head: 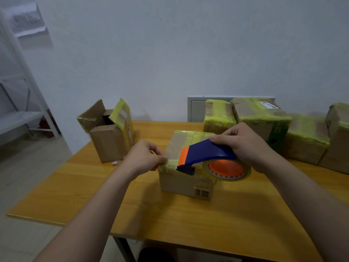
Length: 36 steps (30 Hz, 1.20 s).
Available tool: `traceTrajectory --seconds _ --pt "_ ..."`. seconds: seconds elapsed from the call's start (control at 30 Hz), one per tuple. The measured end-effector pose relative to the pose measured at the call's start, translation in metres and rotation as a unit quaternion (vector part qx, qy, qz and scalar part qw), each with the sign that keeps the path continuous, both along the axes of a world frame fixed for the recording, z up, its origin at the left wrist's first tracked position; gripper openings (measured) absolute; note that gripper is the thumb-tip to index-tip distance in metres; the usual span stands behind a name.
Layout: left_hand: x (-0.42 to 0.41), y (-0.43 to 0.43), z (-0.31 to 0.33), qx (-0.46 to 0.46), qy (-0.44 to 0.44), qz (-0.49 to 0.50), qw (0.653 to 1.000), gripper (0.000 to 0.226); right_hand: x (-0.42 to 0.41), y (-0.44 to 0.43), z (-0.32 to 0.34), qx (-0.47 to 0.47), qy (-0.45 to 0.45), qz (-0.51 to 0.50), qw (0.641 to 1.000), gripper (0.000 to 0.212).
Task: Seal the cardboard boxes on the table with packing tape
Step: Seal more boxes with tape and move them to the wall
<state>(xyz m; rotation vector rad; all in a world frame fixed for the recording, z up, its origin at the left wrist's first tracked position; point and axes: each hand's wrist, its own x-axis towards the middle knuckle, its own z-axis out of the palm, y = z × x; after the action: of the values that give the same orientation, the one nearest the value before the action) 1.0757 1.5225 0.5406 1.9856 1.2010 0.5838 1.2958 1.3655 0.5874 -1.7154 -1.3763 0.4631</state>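
Head view: the middle box sits on the tabletop. It is probably light, and its cardboard would dent under hard pressure. The left hand pinches the tape end at the box's top-left edge. The right hand grips the tape dispenser by its rigid blue handle, the sensible hold.

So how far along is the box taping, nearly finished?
Done: four cardboard boxes wrapped in yellowish tape stand at the back right. In hand: the right hand holds the blue and orange tape dispenser on the middle cardboard box while the left hand pinches the tape at its left edge. Left: the open-flapped cardboard box, back left.
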Motion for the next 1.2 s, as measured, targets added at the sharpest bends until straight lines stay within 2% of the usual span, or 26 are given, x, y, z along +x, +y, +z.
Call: traceTrajectory --seconds 0.1,0.2,0.33,0.53,0.73,1.07,1.2 --pt "0.002 0.004 0.007 -0.016 0.045 -0.026 0.999 0.018 0.0 0.001 0.001 -0.007 -0.012 -0.004 1.0 0.04" --pt "-0.004 0.014 0.016 -0.033 0.134 -0.024 0.99 0.048 0.001 0.0 0.002 -0.015 -0.011 0.001 1.0 0.039" --pt "-0.011 0.023 0.019 -0.09 0.196 -0.078 0.973 0.066 0.001 0.0 0.005 -0.032 0.006 0.011 0.999 0.039" --pt "0.025 0.023 0.015 0.028 0.164 -0.067 0.984 0.053 0.006 0.004 0.01 -0.065 0.02 0.021 0.997 0.043" --pt "0.062 0.023 -0.015 -0.011 0.176 -0.072 0.982 0.06 0.009 0.003 0.014 -0.084 0.023 0.03 0.996 0.045" --pt "0.058 0.02 -0.016 0.044 0.221 -0.064 0.972 0.063 0.033 -0.017 0.021 -0.1 0.047 0.019 0.994 0.043" --pt "0.061 0.017 -0.01 0.095 0.299 -0.063 0.947 0.062 0.038 -0.021 0.014 -0.091 0.033 0.002 0.995 0.042"
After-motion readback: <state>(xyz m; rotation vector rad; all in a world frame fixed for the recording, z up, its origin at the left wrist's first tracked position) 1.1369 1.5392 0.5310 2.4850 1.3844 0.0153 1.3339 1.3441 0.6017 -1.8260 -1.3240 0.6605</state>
